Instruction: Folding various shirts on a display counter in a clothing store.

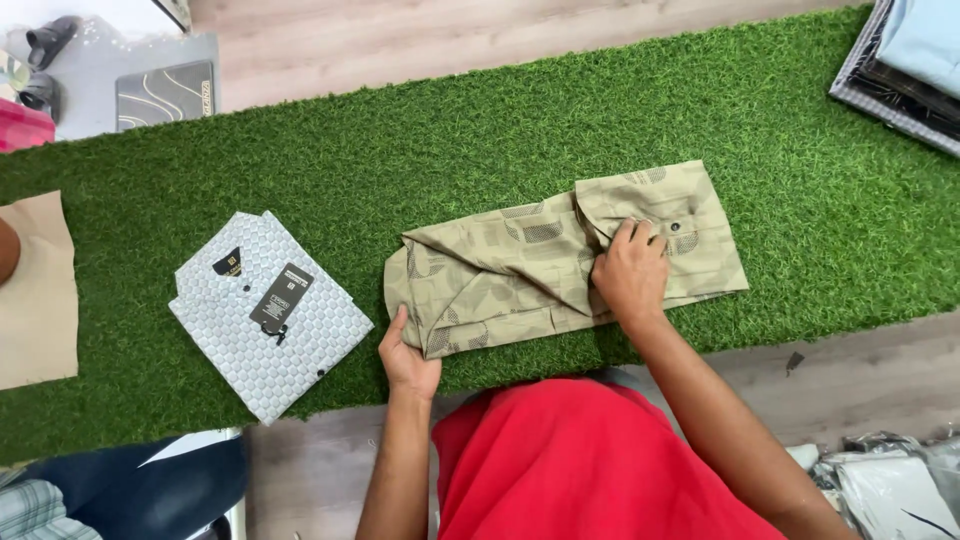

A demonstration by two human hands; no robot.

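A khaki patterned shirt lies partly folded across a strip of green artificial turf. My right hand presses down on it near the collar and a button, fingers closed on the cloth. At the shirt's near left corner, my left hand grips the folded edge. A neatly folded grey-white patterned shirt with a black tag lies to the left, clear of both hands.
Stacked folded clothes sit at the top right. A brown paper sheet lies at the left edge. Plastic-wrapped packs rest on the floor bottom right. Another person's leg shows bottom left.
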